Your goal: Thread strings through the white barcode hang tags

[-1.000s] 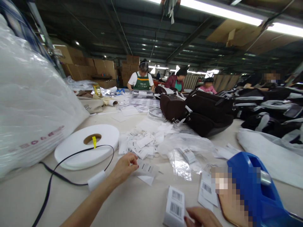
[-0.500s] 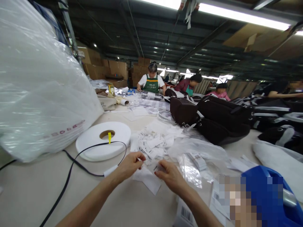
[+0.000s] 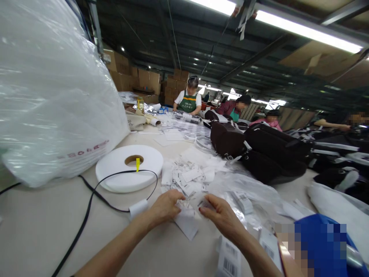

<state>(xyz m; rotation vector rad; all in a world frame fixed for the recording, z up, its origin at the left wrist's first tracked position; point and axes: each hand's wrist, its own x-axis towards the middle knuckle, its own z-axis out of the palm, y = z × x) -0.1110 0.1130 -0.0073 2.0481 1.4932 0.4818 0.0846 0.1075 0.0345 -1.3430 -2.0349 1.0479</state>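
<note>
My left hand (image 3: 165, 207) is closed in a pinch over small white slips of paper; what its fingertips hold, if anything, is too small to make out. Across from it, my right hand (image 3: 220, 213) pinches a small pale, see-through-looking piece (image 3: 206, 204) between thumb and fingers. Below and between the hands lies a white paper sheet (image 3: 187, 227), one corner pointing toward me. Just beyond the fingertips spreads a loose pile of small printed labels (image 3: 191, 175). Stacked barcode labels (image 3: 229, 257) stand near my right forearm.
A white tape roll (image 3: 112, 169) with a black cord (image 3: 86, 219) lies left, beside a large plastic-wrapped bundle (image 3: 63, 104). Clear plastic bags (image 3: 245, 184) and dark bags (image 3: 273, 150) occupy the right. A person in blue (image 3: 319, 242) is close on my right; co-workers (image 3: 188, 100) work across the table.
The view has shifted slightly, so the scene sits a little further right. Both hands remain over the slips, with slightly changed finger positions. More of the barcode label stack shows now.
</note>
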